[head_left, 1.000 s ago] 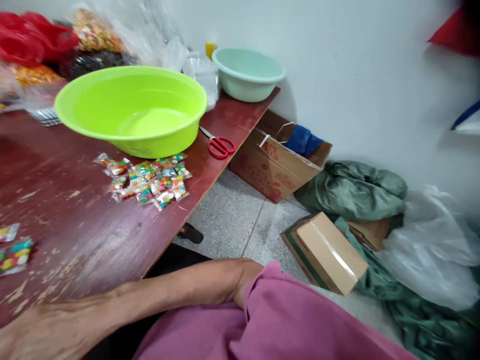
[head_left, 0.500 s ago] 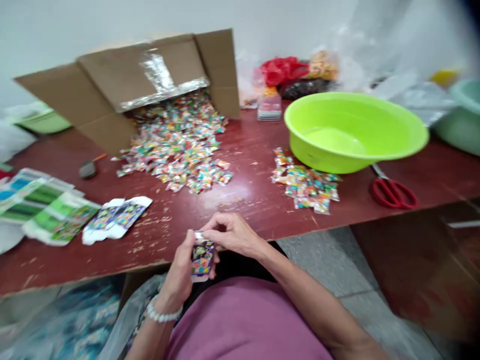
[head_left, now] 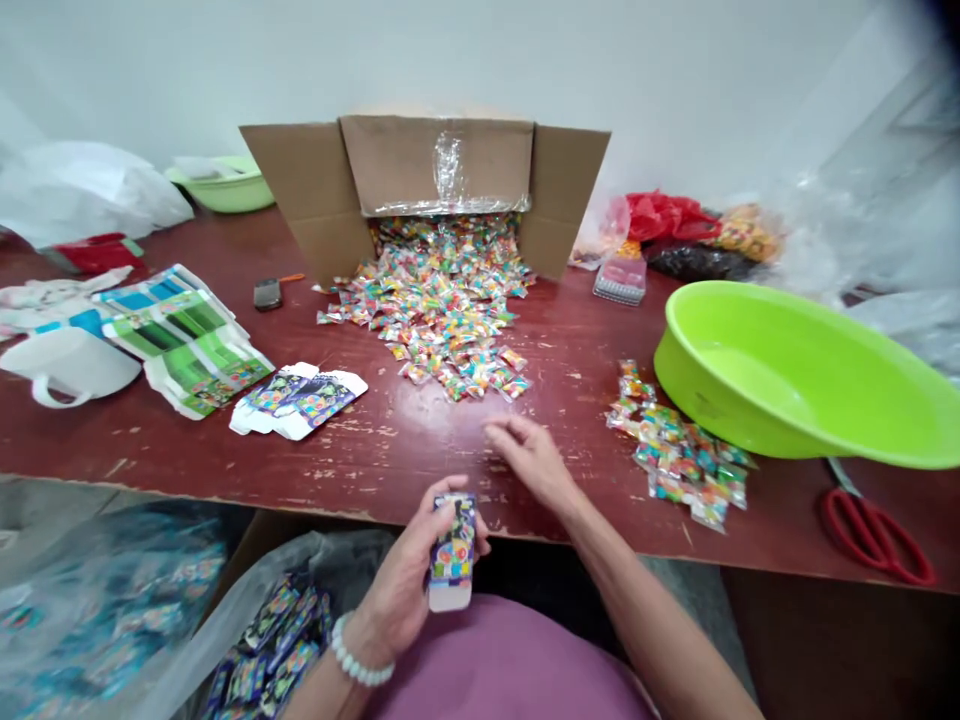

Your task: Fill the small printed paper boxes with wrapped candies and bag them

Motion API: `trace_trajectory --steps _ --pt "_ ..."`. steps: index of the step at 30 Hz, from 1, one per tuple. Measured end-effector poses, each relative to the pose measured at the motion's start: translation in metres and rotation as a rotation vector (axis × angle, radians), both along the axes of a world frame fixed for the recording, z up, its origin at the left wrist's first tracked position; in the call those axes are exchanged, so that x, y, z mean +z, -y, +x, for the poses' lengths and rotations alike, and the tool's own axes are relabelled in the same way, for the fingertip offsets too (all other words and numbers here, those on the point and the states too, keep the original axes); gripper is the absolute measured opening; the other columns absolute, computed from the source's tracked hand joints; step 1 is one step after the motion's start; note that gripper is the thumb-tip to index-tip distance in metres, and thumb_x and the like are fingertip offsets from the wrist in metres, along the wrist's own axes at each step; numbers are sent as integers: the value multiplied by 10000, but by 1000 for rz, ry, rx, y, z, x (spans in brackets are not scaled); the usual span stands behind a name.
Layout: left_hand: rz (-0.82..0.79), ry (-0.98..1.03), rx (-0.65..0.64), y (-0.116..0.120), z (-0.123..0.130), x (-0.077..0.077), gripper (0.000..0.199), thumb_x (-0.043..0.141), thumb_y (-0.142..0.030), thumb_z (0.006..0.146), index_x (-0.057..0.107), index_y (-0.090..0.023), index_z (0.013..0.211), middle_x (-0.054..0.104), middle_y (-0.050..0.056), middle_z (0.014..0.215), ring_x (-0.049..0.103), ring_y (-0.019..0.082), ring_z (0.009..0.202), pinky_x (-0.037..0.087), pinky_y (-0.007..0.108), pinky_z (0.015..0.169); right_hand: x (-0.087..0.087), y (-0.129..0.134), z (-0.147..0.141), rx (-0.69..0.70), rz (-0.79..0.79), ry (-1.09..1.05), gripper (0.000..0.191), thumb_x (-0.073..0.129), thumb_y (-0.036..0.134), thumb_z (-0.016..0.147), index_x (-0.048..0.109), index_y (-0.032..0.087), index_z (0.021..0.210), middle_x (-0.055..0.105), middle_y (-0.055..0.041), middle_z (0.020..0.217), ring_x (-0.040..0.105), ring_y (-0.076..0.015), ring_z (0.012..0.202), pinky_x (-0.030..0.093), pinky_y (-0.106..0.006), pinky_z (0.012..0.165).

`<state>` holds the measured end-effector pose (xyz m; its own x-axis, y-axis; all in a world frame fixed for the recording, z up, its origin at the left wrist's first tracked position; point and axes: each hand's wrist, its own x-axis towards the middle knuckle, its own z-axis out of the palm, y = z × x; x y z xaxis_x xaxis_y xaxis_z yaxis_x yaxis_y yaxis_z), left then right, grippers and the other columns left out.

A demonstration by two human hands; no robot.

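Note:
My left hand [head_left: 409, 565] is wrapped round a small printed purple candy box [head_left: 452, 550], held upright near the table's front edge. The box's white bottom end shows. Over the tabletop just right of it, my right hand [head_left: 531, 462] reaches forward with loosely bent fingers, and no object shows in it. Beyond that hand lies a pile of small wrapped candies [head_left: 450, 310], spilling out of a cardboard box [head_left: 442, 165] tipped on its side. Flattened purple candy boxes [head_left: 300, 400] lie on the table to the left.
A smaller group of wrapped candies [head_left: 682, 455] lies by a lime-green basin [head_left: 750, 430] at right, near red-handled scissors [head_left: 877, 535]. Green printed cardboard sheets [head_left: 191, 345] and a white cup [head_left: 71, 365] stand left. Below the table edge, a plastic-lined container holds filled purple boxes [head_left: 277, 640].
My right hand has left the candy box and moved forward over the table. The left hand still holds the box, now turned more upright. The view has swung left.

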<state>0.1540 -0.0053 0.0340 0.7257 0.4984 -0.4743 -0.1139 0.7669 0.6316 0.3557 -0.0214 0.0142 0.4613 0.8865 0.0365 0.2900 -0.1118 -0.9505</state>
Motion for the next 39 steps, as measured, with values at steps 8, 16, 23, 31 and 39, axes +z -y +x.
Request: trace_trajectory --steps 8,16,23,31,39 --pt "64 -119 -201 -5 -54 -25 392 797 -364 755 580 -210 1042 684 76 1022 653 192 821 478 314 774 -21 -59 88 -368 -280 261 334 767 385 705 731 205 984 665 -113 1101 599 -314 1104 434 -419 952" --pt "519 -497 -679 -57 -110 -19 369 802 -314 645 725 -261 1002 660 -26 859 577 195 795 426 245 674 -22 -45 79 -275 -218 -24 428 776 489 605 652 167 858 688 -39 723 639 -193 661 479 -292 609" --pt "305 -238 -427 -53 -93 -14 391 658 -444 851 558 -239 1168 675 46 1017 619 172 825 450 265 711 6 -5 -15 -91 -39 -510 415 840 445 659 661 184 927 712 -29 782 629 -137 623 480 -239 548" --pt "397 -123 -251 -40 -55 7 235 598 -331 901 486 -209 1068 605 9 896 585 114 666 463 245 634 15 2 -82 53 19 -351 219 785 348 772 687 225 924 696 -8 829 638 -158 723 535 -292 699" --pt "253 -86 -35 -29 -52 -1 328 569 -435 891 524 -190 1103 645 23 792 602 140 568 471 242 522 22 12 -78 231 63 -22 254 550 412 951 775 300 991 626 -71 1168 567 -238 1169 458 -386 1001"
